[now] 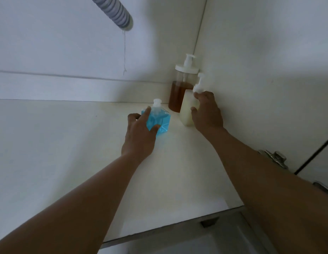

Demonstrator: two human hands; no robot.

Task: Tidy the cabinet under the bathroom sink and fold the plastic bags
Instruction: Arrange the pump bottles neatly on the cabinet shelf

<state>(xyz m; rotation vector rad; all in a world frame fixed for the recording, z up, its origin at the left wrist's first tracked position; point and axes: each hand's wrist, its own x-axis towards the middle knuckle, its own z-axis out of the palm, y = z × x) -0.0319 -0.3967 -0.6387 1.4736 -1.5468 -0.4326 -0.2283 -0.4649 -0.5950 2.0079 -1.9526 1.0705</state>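
Cube bottle [164, 119], blue, in left hand [139, 137], cream cylinder [186, 110] in right hand [208, 114]

Ribbed drain hose [114, 12], metal door hinge [276, 158]

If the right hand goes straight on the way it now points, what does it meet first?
The right hand grips the cream bottle; straight on, the amber pump bottle just behind it likely comes first, though the gap between them is unclear.
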